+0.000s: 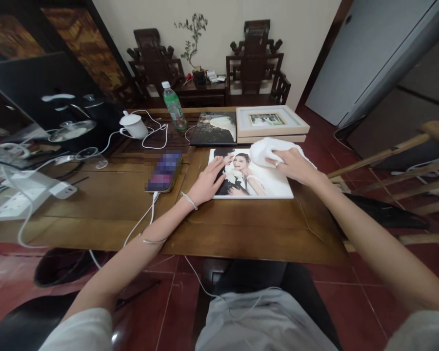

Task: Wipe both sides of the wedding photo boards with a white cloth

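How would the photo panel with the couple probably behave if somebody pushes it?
The photo panel is probably stiff, since it lies flat with straight edges. It may slide, because the wooden table looks smooth, unless the left hand resting on it holds it. It seems unlikely to roll or tip, being low and flat.

The white cloth (pixel 266 146) beneath the person's right hand (pixel 296 165) hides the far right corner of the photo panel (pixel 243 178); the left hand (pixel 207 183) covers part of its left edge. Along the far edge of the table (pixel 241 229), the print inside the pale frame (pixel 296 123) is too small to make out, like the lettering on the bottle (pixel 174 107). The phone (pixel 163 173) has its screen blurred into blocks. The view cuts off the table's left end.
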The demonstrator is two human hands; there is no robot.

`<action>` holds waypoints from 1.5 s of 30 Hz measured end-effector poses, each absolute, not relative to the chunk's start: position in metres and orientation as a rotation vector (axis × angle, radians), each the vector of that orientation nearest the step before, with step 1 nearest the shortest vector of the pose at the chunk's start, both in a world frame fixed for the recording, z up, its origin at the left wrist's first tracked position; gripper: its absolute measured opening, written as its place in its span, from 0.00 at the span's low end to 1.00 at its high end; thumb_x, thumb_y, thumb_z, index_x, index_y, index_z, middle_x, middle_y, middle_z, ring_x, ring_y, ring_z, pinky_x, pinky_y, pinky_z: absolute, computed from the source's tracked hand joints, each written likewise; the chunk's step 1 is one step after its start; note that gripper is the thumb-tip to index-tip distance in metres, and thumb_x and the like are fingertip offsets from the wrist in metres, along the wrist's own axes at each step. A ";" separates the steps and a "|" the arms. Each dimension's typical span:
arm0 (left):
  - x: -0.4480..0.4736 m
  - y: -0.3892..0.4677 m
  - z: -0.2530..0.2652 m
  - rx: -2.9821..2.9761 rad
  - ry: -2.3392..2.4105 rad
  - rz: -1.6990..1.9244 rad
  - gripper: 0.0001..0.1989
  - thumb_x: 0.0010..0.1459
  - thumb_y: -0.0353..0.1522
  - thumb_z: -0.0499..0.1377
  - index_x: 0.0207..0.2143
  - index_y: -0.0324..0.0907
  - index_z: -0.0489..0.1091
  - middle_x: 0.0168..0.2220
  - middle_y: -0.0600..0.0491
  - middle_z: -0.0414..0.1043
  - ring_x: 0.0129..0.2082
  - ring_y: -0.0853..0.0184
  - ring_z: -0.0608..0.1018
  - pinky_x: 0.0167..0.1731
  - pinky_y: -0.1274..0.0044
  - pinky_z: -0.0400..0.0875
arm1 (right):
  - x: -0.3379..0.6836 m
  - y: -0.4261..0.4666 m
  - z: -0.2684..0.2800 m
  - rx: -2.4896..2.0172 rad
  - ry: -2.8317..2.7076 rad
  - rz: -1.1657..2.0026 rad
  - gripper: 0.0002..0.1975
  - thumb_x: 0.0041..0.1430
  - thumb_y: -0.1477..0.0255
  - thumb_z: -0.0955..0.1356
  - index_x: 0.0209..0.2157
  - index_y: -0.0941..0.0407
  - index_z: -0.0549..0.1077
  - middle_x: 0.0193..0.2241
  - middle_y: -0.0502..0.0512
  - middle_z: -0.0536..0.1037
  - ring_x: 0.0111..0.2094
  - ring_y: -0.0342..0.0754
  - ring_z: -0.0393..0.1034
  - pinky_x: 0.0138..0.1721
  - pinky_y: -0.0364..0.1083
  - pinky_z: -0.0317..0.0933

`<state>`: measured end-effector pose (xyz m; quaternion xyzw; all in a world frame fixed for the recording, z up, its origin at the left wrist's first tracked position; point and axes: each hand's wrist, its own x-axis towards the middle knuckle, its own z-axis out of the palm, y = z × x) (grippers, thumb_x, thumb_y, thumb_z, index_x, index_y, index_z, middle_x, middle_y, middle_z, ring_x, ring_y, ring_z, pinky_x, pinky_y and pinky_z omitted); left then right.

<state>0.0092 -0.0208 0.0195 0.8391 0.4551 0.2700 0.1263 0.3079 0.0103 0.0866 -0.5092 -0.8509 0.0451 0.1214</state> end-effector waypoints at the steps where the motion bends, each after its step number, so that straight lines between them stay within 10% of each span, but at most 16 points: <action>1: 0.009 -0.021 0.019 2.428 1.348 0.770 0.26 0.69 0.37 0.47 0.66 0.38 0.56 0.70 0.42 0.50 0.71 0.58 0.52 0.67 0.59 0.53 | 0.312 -0.005 0.084 -1.483 -2.514 0.125 0.17 0.61 0.72 0.59 0.43 0.60 0.77 0.34 0.65 0.80 0.36 0.61 0.70 0.40 0.53 0.59; 8: 0.007 -0.016 0.014 2.379 1.390 0.752 0.28 0.69 0.40 0.48 0.67 0.38 0.53 0.70 0.40 0.48 0.71 0.56 0.51 0.66 0.57 0.52 | 0.307 -0.116 0.083 -1.279 -2.661 0.117 0.18 0.59 0.75 0.60 0.43 0.52 0.78 0.50 0.61 0.78 0.51 0.64 0.70 0.45 0.56 0.61; 15: 0.004 -0.014 0.018 2.432 1.333 0.749 0.28 0.69 0.42 0.47 0.66 0.37 0.55 0.69 0.40 0.52 0.70 0.58 0.54 0.68 0.62 0.50 | 0.301 -0.058 0.092 -1.429 -2.580 0.272 0.13 0.60 0.72 0.60 0.37 0.54 0.77 0.32 0.60 0.80 0.34 0.59 0.71 0.41 0.52 0.60; 25: 0.002 -0.014 0.020 2.458 1.332 0.730 0.27 0.69 0.41 0.48 0.65 0.36 0.58 0.69 0.39 0.53 0.70 0.59 0.55 0.68 0.62 0.50 | 0.290 0.060 0.103 -1.533 -2.399 0.355 0.19 0.64 0.60 0.61 0.43 0.57 0.75 0.44 0.66 0.78 0.50 0.65 0.66 0.51 0.56 0.56; 32: 0.006 -0.015 0.017 2.459 1.330 0.775 0.27 0.69 0.40 0.46 0.65 0.35 0.57 0.68 0.39 0.54 0.70 0.57 0.55 0.68 0.62 0.51 | 0.297 -0.016 0.081 -1.456 -2.436 0.235 0.15 0.62 0.70 0.59 0.40 0.56 0.77 0.37 0.62 0.81 0.39 0.60 0.71 0.46 0.53 0.59; 38: 0.005 -0.009 0.012 2.415 1.321 0.799 0.26 0.68 0.39 0.48 0.65 0.38 0.58 0.68 0.41 0.54 0.70 0.57 0.56 0.68 0.60 0.51 | 0.300 -0.116 0.081 -1.329 -2.597 0.212 0.16 0.61 0.73 0.60 0.41 0.50 0.78 0.47 0.59 0.79 0.51 0.63 0.70 0.48 0.57 0.59; 45: 0.003 -0.006 0.005 2.336 1.367 0.799 0.26 0.67 0.37 0.48 0.66 0.38 0.57 0.69 0.40 0.51 0.70 0.57 0.53 0.67 0.59 0.51 | 0.278 -0.069 0.098 -1.388 -2.574 0.370 0.13 0.62 0.72 0.60 0.36 0.54 0.76 0.33 0.59 0.80 0.36 0.57 0.72 0.42 0.52 0.60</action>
